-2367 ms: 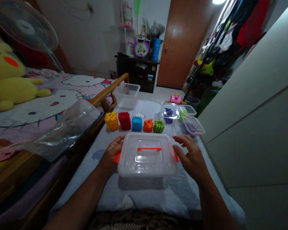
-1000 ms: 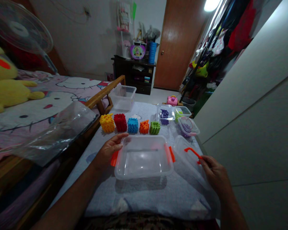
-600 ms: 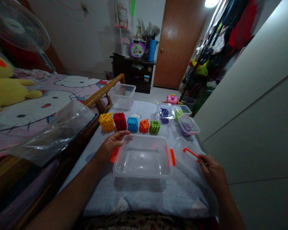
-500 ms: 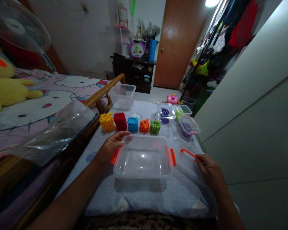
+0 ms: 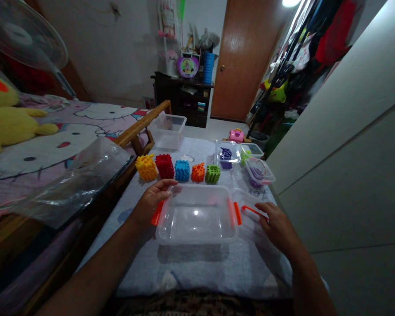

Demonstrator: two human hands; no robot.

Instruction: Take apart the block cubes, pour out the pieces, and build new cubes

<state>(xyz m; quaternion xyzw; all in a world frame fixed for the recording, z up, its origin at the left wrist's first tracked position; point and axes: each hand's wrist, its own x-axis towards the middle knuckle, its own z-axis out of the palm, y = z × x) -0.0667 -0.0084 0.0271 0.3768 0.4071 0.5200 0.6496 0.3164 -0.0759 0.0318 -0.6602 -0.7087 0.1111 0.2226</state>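
Observation:
A clear plastic box [image 5: 196, 219] with an orange latch on each short side sits in front of me. My left hand [image 5: 153, 199] grips its far left corner, thumb and fingers at the rim beside the left latch. To the right of the box, my right hand [image 5: 276, 221] is closed on a thin orange handle [image 5: 253, 211]. A clear lid-like sheet [image 5: 246, 197] shows around this handle; whether the two are joined I cannot tell. Beyond the box stand yellow [image 5: 146, 167], red [image 5: 165, 166], blue [image 5: 182, 170], orange [image 5: 198, 172] and green block stacks [image 5: 213, 174].
Small clear containers with purple pieces [image 5: 226, 154], green pieces [image 5: 245, 154] and purple items [image 5: 256, 174] stand at the back right. A larger clear bin [image 5: 169, 131] is at the back left. A wooden bed rail [image 5: 145, 125] borders the left, a white cabinet [image 5: 342, 175] the right.
My right hand has moved left with the orange handle, bringing it closer to the box's right latch. My left hand stays at the box corner.

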